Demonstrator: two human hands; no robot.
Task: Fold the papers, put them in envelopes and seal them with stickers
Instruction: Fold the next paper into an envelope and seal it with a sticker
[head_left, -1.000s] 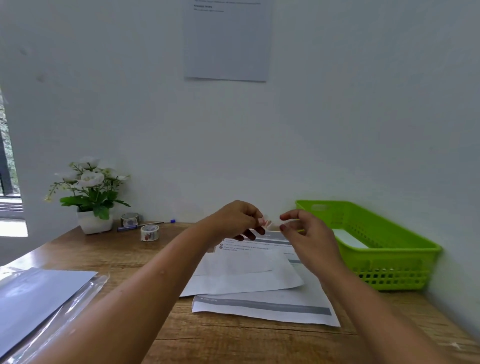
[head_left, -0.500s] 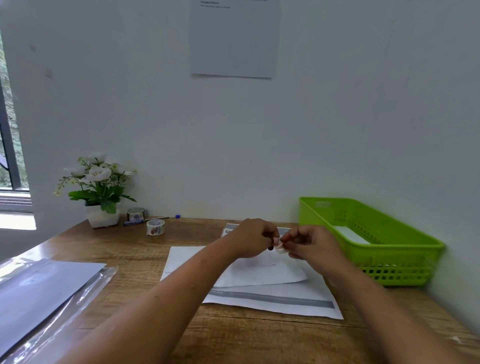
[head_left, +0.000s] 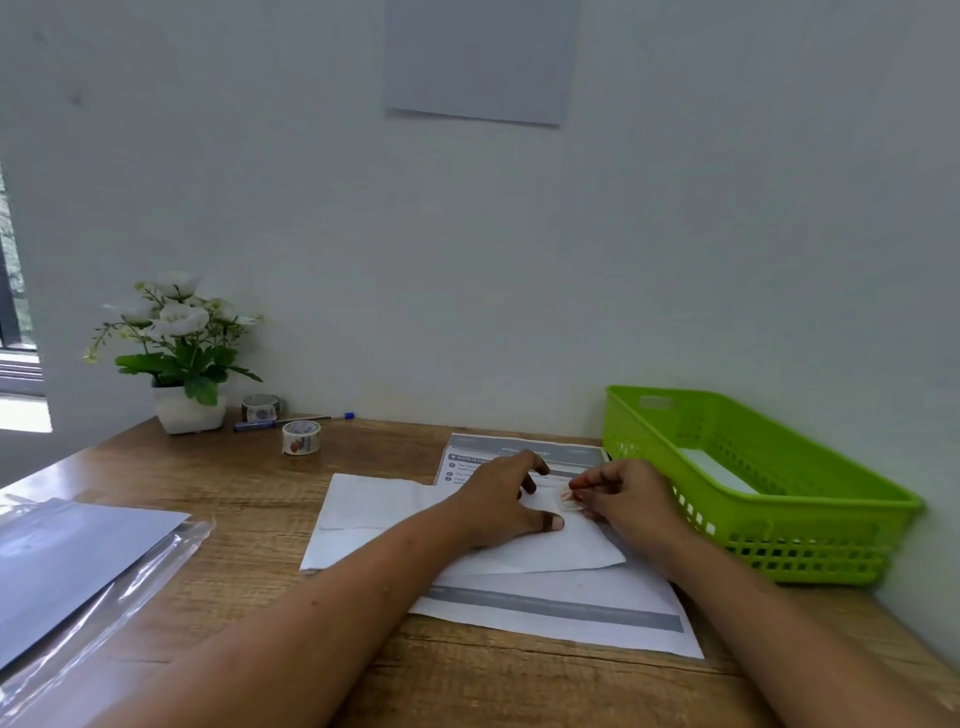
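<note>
Fingers (head_left: 586, 481) of right hand (head_left: 626, 501) pinching sticker (head_left: 569, 503), now lowered to envelope (head_left: 374, 501), left hand (head_left: 498, 501) off sticker, spread flat on envelope

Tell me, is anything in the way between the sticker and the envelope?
Nothing visible. The right hand pinches the sticker close over the envelope; the left hand rests on the envelope beside it, not under it.

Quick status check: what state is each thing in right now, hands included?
left hand: fingers spread, pressing the envelope flat.
right hand: pinching the sticker.
sticker: held at the envelope, seemingly not stuck down yet.
envelope: lying on the printed sheets.
printed sheets: unfolded, under the envelope.
green basket: upright, something white inside.
sticker roll: standing free near the pen.
</note>
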